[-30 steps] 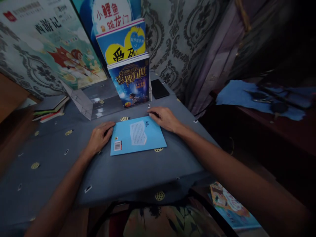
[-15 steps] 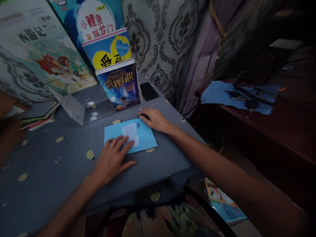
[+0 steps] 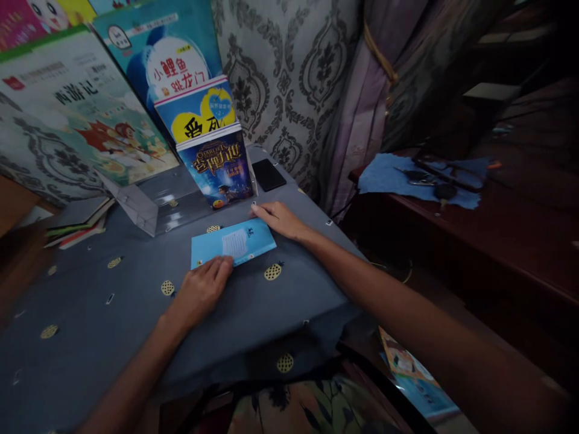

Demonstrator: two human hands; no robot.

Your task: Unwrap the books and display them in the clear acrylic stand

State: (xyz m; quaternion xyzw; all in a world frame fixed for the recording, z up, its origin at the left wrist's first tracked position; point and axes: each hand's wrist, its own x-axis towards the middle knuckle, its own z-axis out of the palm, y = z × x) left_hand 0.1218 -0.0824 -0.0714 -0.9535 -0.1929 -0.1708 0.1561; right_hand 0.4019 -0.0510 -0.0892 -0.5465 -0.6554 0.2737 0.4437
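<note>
A thin light-blue book with a pale text panel is tilted on the cloth-covered table, its near edge looking raised. My left hand is closed at the near edge, fingers bent over it and the thumb tucked close. At the far right corner, my right hand is closed with its fingertips along the top edge. Its grip underneath is partly hidden. Just beyond the book, a dark-blue book stands at the front of a clear display rack.
Behind it stand a yellow-and-blue book, a teal book and a white-green book. A black phone lies right of the rack. Several stacked books sit at left. Glasses rest on a blue cloth at right.
My left hand has gone from lying spread on the cover to closing on the near edge. The blue book has tipped, its near side rising. My right hand stays at the far corner.
</note>
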